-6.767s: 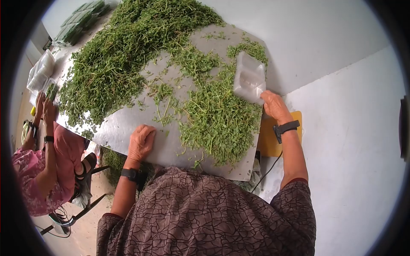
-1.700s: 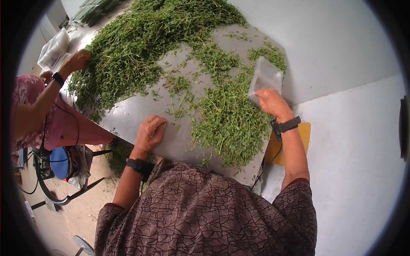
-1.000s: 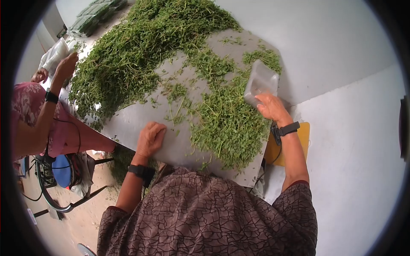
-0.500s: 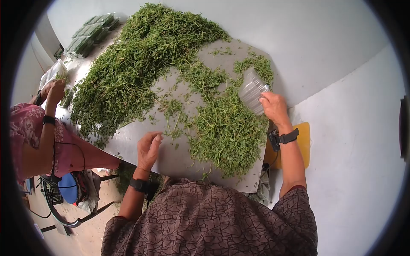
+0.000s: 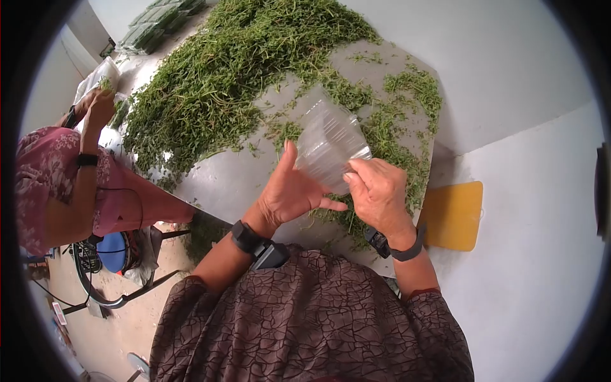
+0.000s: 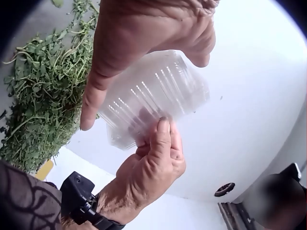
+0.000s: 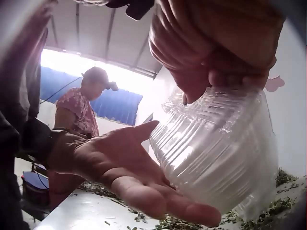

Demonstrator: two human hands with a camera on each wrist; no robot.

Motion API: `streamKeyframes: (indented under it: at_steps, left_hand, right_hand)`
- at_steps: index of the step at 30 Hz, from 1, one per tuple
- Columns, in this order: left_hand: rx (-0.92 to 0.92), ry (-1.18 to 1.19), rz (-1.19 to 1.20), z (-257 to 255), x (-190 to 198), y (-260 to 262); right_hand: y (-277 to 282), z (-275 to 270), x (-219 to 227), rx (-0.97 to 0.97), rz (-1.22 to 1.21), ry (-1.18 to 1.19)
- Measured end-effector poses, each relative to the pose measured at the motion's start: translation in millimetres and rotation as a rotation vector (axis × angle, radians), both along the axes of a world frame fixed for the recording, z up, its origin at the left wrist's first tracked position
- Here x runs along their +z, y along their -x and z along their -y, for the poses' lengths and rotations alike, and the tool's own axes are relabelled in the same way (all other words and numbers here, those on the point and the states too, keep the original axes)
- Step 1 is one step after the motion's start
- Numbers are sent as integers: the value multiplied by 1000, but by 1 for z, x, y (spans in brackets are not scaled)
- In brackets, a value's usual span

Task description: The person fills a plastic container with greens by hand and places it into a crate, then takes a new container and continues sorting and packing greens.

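Note:
A clear ribbed plastic tray (image 5: 328, 137) is raised over the greens, its near edge pinched between the thumb and fingers of my right hand (image 5: 382, 194). In the left wrist view the tray's ridged wall (image 6: 148, 91) shows above that grip. My left hand (image 5: 283, 194) is spread with the thumb up, right beside the tray. Seen from the right wrist, the left palm (image 7: 120, 163) faces up and its fingers reach to the tray's underside. Beneath both hands lies a loose heap of leafy green stems (image 5: 344, 219).
A large mound of the same greens (image 5: 248, 57) covers the back left of the metal table (image 5: 207, 181). Packed trays (image 5: 153, 28) are stacked at its far corner. Another person's hands (image 5: 98, 108) work at the left edge. A yellow board (image 5: 455, 216) stands at right, by the wall.
My right hand has carried the plastic tray from the table's right side to the middle. The left hand has lifted off the front of the table, spread its fingers and come beside the tray.

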State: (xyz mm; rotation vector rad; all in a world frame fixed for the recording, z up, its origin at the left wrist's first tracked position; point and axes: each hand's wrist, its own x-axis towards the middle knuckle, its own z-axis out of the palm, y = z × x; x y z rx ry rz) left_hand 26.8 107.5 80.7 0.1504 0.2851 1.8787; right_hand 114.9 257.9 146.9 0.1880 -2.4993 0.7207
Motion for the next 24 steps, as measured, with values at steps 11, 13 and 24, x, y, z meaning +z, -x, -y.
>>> streamKeyframes:
  at_steps: [11, 13, 24]
  left_hand:
    - [30, 36, -3, 13, -7, -13]
    - [32, -9, 109, 12, -8, -13]
    - [81, -38, 143, 25, -8, -11]
  right_hand:
    - [-16, 17, -6, 127, 69, 139]
    - [-19, 15, -4, 123, 54, 159]
    - [-37, 9, -2, -8, 14, 23]
